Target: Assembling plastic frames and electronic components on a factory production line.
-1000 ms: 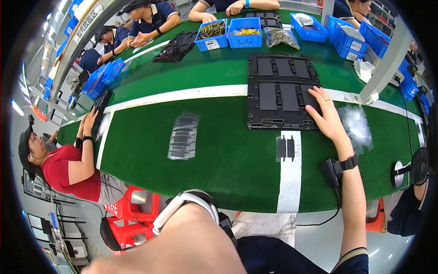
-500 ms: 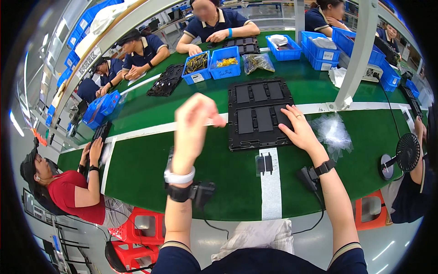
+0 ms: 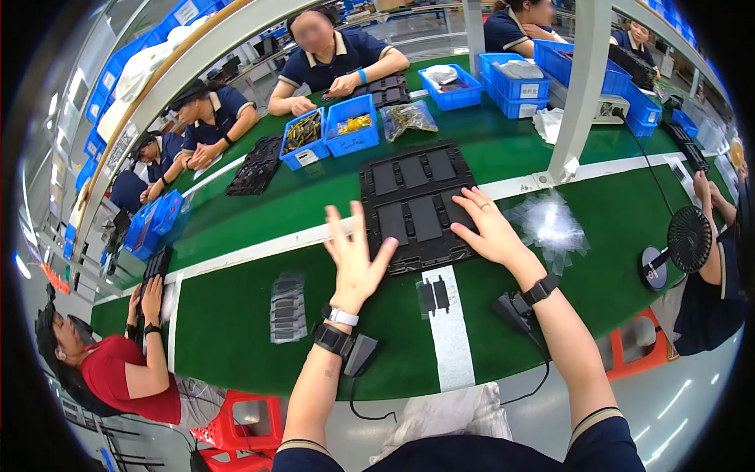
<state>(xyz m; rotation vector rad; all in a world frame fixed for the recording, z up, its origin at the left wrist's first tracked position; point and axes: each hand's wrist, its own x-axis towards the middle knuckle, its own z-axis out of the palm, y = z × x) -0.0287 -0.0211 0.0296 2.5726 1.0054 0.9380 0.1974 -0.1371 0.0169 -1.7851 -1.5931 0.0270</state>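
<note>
A black plastic tray (image 3: pixel 409 194) lies on the green table in front of me, with several flat dark rectangular pieces (image 3: pixel 428 222) in its compartments. My right hand (image 3: pixel 489 228) is open, fingers spread on the tray's right side. At the tray's lower left edge, my left hand (image 3: pixel 354 259) has its fingers stretched apart and holds nothing; whether it touches the tray I cannot tell. Below the tray, a small black strip pair (image 3: pixel 434 296) lies on a white tape band. More black strips on clear film (image 3: pixel 288 308) lie left of my left forearm.
Crumpled clear film (image 3: pixel 552 224) lies right of my right hand. Blue bins (image 3: pixel 351 140) of small parts and a clear bag (image 3: pixel 409 118) stand beyond the tray. A white post (image 3: pixel 580 94) rises at right, near a black fan (image 3: pixel 689 238). Co-workers sit around the table.
My left hand has come down and uncurled into spread fingers beside the tray. The black strips on film at left now show. My right hand stays on the tray; the whole view has shifted.
</note>
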